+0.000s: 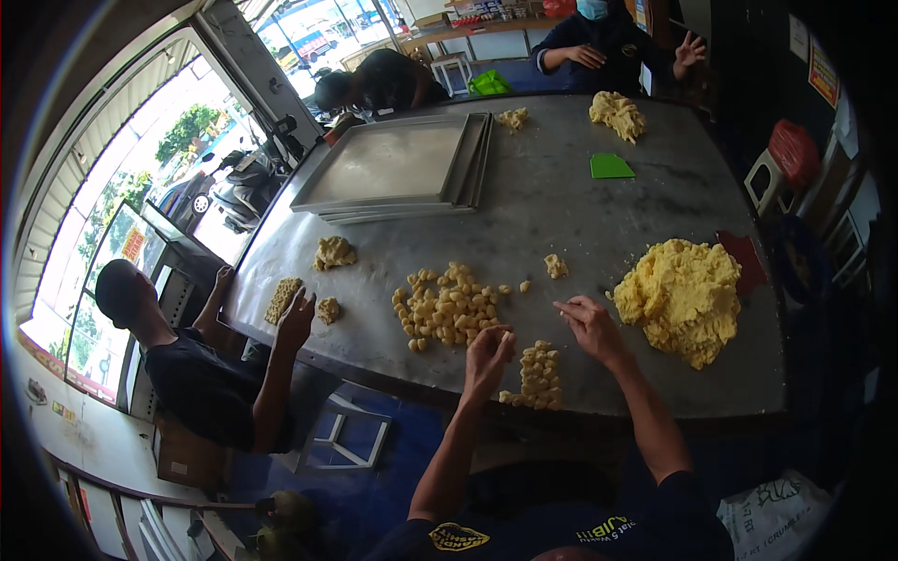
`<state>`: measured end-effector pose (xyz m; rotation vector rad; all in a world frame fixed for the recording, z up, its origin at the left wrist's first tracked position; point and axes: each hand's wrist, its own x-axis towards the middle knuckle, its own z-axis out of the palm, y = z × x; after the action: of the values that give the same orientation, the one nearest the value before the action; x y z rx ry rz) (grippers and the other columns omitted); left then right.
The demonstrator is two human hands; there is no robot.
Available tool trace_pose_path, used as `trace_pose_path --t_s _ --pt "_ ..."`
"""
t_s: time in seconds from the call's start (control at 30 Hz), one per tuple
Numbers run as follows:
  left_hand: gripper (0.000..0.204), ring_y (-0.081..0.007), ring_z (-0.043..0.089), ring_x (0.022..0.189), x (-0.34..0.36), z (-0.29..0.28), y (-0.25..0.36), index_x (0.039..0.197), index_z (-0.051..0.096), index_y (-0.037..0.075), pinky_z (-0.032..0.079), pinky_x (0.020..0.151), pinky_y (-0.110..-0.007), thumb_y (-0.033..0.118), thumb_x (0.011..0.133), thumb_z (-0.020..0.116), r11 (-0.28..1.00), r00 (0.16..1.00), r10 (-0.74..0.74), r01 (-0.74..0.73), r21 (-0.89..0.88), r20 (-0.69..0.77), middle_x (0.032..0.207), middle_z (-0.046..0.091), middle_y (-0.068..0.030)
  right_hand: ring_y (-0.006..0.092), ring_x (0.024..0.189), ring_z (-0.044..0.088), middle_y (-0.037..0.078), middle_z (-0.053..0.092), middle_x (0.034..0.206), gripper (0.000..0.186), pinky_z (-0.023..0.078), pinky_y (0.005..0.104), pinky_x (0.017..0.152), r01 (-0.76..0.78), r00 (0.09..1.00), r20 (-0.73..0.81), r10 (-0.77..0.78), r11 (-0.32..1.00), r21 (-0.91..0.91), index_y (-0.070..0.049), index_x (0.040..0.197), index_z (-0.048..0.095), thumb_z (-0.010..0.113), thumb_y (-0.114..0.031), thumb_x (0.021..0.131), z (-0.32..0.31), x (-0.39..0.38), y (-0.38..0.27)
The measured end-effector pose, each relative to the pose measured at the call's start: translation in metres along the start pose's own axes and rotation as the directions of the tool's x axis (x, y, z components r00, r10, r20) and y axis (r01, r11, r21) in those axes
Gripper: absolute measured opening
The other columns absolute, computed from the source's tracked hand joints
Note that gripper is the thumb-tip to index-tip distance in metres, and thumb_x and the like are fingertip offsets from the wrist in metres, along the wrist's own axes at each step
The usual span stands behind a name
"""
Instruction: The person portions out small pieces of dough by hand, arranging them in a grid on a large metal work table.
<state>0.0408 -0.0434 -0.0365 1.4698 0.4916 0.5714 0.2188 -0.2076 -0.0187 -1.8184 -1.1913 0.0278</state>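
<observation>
My left hand (487,359) is closed in a pinch at the near edge of the table, with a small pale piece of dough at its fingertips. To its right, my right hand (593,327) hovers with the fingers stretched out and nothing visible in them. Between my forearms, dough balls (540,372) sit packed in short rows. A loose heap of dough balls (444,304) spreads just beyond my left hand. A small lump of dough (556,266) lies beyond my right hand, and a big mound of yellow crumbly dough (680,297) stands to its right.
The metal table (561,210) carries stacked trays (398,164), a green scraper (612,166), a red scraper (745,263) and another dough lump (617,116). One person (206,355) works at the left beside smaller dough portions (334,252); two others are at the far side.
</observation>
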Motion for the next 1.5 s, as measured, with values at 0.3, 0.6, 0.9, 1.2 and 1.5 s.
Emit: trace_pose_path --t_s 0.3,0.6,0.9,1.2,1.5 --pt "0.035 -0.0133 0.067 0.078 -0.008 0.024 0.029 0.116 0.065 -0.005 0.052 0.065 -0.025 0.027 0.101 0.061 0.947 0.981 -0.183 0.191 -0.258 0.058 0.097 0.071 -0.0109 0.0151 0.083 0.069 0.011 0.071 0.096 0.029 0.056 0.0302 0.074 -0.204 0.977 0.008 0.211 0.934 0.294 -0.001 0.120 0.067 0.067 -0.005 0.092 -0.008 0.000 0.000" --pt "0.035 -0.0166 0.070 0.086 -0.006 -0.002 0.023 0.110 0.067 -0.004 0.056 0.077 -0.028 0.028 0.097 0.068 0.948 0.959 -0.262 0.277 -0.155 0.111 0.096 0.072 -0.0106 0.0062 0.069 0.059 0.003 0.070 0.090 0.028 0.050 0.0217 0.061 -0.283 0.951 0.078 0.299 0.739 0.611 -0.001 0.124 0.066 0.061 -0.012 0.099 -0.003 0.003 0.003" --pt "0.036 -0.0118 0.063 0.066 -0.002 -0.009 0.036 0.111 0.065 -0.001 0.050 0.063 -0.025 0.032 0.097 0.068 0.922 0.954 -0.278 0.299 -0.247 0.116 0.094 0.070 -0.0101 0.0075 0.074 0.058 0.005 0.067 0.095 0.025 0.051 0.0238 0.067 -0.337 0.936 0.178 0.305 0.620 0.708 0.001 0.122 0.064 0.057 -0.011 0.101 -0.006 0.003 0.004" --pt "0.031 -0.0201 0.062 0.077 0.004 -0.005 0.016 0.106 0.072 0.001 0.051 0.071 -0.033 0.029 0.094 0.069 0.932 0.937 0.179 -0.064 0.357 -0.301 0.090 0.066 -0.0099 0.0123 0.090 0.065 0.010 0.068 0.106 0.016 0.055 0.0263 0.077 -0.433 0.901 0.292 0.322 0.602 0.671 0.003 0.112 0.063 0.058 -0.005 0.099 -0.011 0.007 -0.006" --pt "0.026 -0.0330 0.065 0.094 -0.018 0.016 0.014 0.105 0.073 0.004 0.051 0.085 -0.041 0.023 0.088 0.072 0.661 0.956 0.167 -0.290 0.692 0.241 0.096 0.068 -0.0139 0.0130 0.099 0.064 0.004 0.066 0.129 0.061 0.056 0.0275 0.080 -0.219 0.901 0.431 0.054 0.914 0.342 -0.018 0.146 0.051 0.058 0.006 0.090 0.007 -0.007 -0.001"
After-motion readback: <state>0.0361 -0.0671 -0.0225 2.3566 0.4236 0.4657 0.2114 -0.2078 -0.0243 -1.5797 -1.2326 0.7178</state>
